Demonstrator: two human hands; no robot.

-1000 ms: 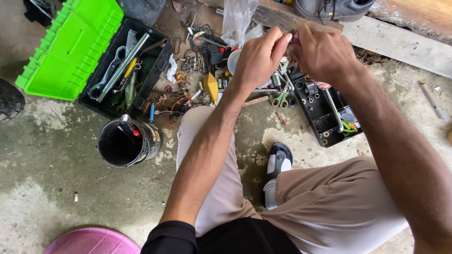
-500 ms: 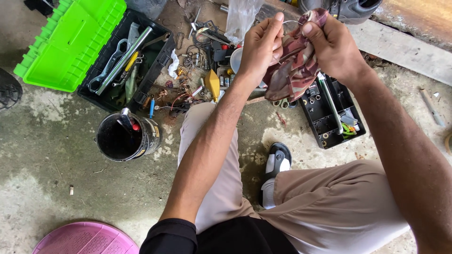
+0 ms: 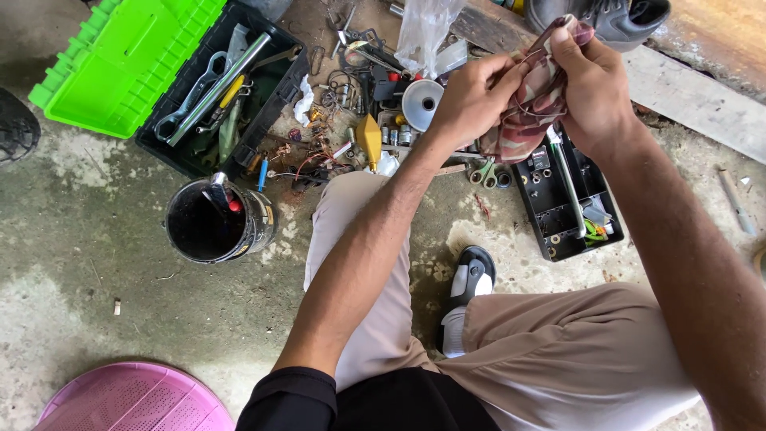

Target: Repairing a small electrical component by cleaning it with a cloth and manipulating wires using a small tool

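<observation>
Person is sitting on the concrete floor (image 3: 96, 263), knees up, both hands raised over a spread of tools.

Left hand (image 3: 471, 100) is pinching the near edge of a reddish patterned cloth (image 3: 531, 112), fingers clenched on the fabric. Right hand (image 3: 594, 88) is gripping the cloth's upper end, fingers closed round a bunched fold at the top. The cloth is hanging between the two hands, off the floor, above a black socket tray (image 3: 558, 215). Whether anything is wrapped inside the cloth, cannot tell.

Progress, as a judgement: the cloth is up and being worked between the hands, while most tools are lying loose and unsorted, so much appears left.

Containers by place:
- Far left of the floor: black toolbox (image 3: 179, 148) with its bright green lid (image 3: 120, 56) thrown open, wrenches and a long metal bar inside.
- Just nearer than the toolbox: round black bucket (image 3: 215, 227), a red-tipped tool standing in it.
- Far middle: clear plastic bag (image 3: 423, 32), crumpled, upright; a small metal funnel (image 3: 421, 102) just beside it.
- Right of the knees: the socket tray, rectangular, a ratchet handle lying across it.
- Near left corner: pink perforated basin (image 3: 128, 399), partly cut off.
- Far right: grey shoe (image 3: 614, 20) resting on a wooden plank (image 3: 702, 96).

No legible labels or signs.
</observation>
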